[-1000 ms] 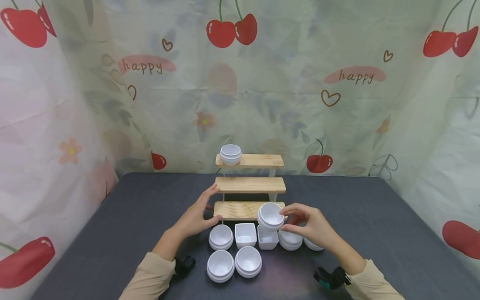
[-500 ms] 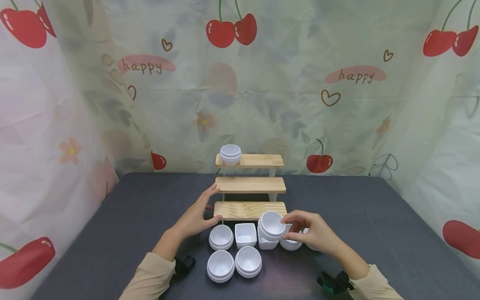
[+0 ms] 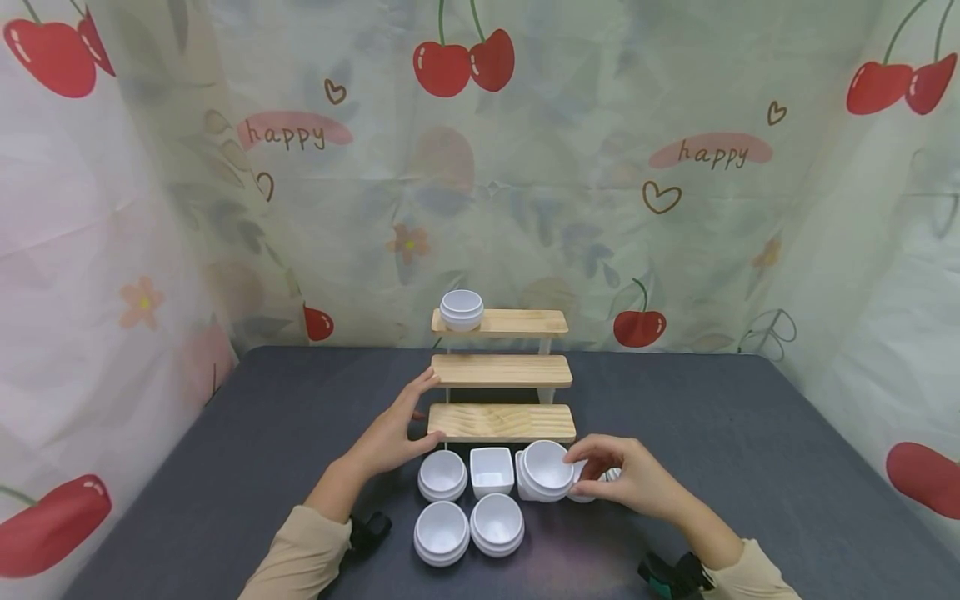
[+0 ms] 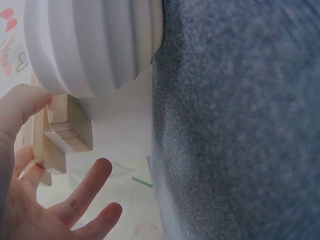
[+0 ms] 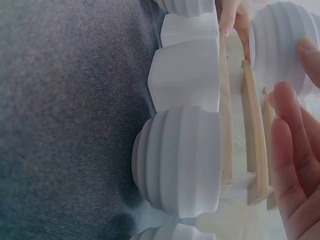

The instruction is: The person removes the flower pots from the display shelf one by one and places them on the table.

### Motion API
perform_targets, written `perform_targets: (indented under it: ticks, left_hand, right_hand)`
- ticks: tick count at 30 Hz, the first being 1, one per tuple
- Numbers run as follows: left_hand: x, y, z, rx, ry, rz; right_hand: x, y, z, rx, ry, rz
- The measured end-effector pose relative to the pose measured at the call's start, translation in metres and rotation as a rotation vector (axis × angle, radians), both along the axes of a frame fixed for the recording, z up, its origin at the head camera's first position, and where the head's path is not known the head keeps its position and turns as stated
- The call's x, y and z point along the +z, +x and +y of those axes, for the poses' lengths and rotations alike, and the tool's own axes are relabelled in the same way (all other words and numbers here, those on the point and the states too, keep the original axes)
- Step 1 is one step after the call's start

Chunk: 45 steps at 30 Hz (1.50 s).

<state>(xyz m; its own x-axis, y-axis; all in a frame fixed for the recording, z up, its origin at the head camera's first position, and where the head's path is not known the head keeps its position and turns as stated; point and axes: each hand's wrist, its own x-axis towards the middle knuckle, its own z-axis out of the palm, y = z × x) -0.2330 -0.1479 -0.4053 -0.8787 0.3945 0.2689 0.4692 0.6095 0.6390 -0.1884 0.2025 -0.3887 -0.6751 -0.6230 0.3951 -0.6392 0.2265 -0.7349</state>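
My right hand [image 3: 622,473] pinches a round white ribbed pot [image 3: 546,467] by its right rim. In the right wrist view, that pot [image 5: 280,45] hangs above a row of pots on the cloth. From the head it covers most of one square pot and part of a round one. My left hand [image 3: 396,423] touches the left end of a three-step wooden stand, its thumb at the bottom shelf [image 3: 502,423] and a finger at the middle shelf [image 3: 501,371]. Its other fingers [image 4: 92,185] reach out loosely beside the stand.
On the top shelf [image 3: 525,322] a round white pot [image 3: 461,310] sits at the left. In front of the stand are a square pot [image 3: 492,472] and several round pots [image 3: 441,533]. Dark cloth [image 3: 675,400] covers the table; a printed curtain [image 3: 555,225] surrounds it.
My right hand has lowered the round pot from in front of the bottom shelf to over the square pot, shifting slightly right. My left hand has stayed on the stand.
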Motion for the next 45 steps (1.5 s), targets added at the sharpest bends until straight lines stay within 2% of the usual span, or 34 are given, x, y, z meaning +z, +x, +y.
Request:
perform_targets:
  ticks: [10,21,31,45]
  left_hand:
    - [-0.001,0.000,0.000,-0.005,0.005,0.004]
    - [0.000,0.000,0.000,0.000,0.001,0.001]
    - [-0.001,0.000,0.000,-0.004,0.004,0.006]
    - [0.000,0.000,0.000,-0.013,0.011,0.018]
  right_hand:
    - [-0.007,0.001,0.004,0.047,-0.007,0.008]
    - [-0.012,0.004,0.005,0.060,-0.011,0.010]
    - [-0.018,0.001,0.005,0.142,-0.025,0.027]
    - [-0.021,0.002,0.006,0.153,0.013,-0.053]
